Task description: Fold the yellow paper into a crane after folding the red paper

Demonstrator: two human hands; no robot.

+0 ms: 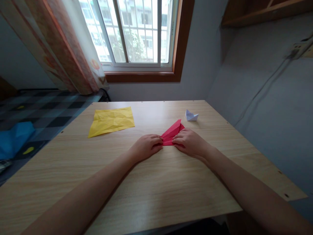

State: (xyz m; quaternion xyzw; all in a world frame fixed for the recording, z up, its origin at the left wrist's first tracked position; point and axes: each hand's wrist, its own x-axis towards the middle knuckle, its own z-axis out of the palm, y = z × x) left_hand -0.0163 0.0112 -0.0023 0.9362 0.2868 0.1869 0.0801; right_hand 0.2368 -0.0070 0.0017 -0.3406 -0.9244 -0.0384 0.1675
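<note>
A folded sheet of red paper lies on the wooden table in front of me, its pointed top leaning up to the right. My left hand has its fingers closed on the paper's lower left corner. On the lower right side, my right hand grips the paper, covering that edge with its fingers. A small white paper boat stands just beyond my right hand. To the far left lies a creased yellow sheet of paper, flat on the table.
A bed with a checked cover adjoins the table's left side, with a blue paper-like thing on it. Behind the table are a wall, a window and a curtain. A cable hangs along the right wall.
</note>
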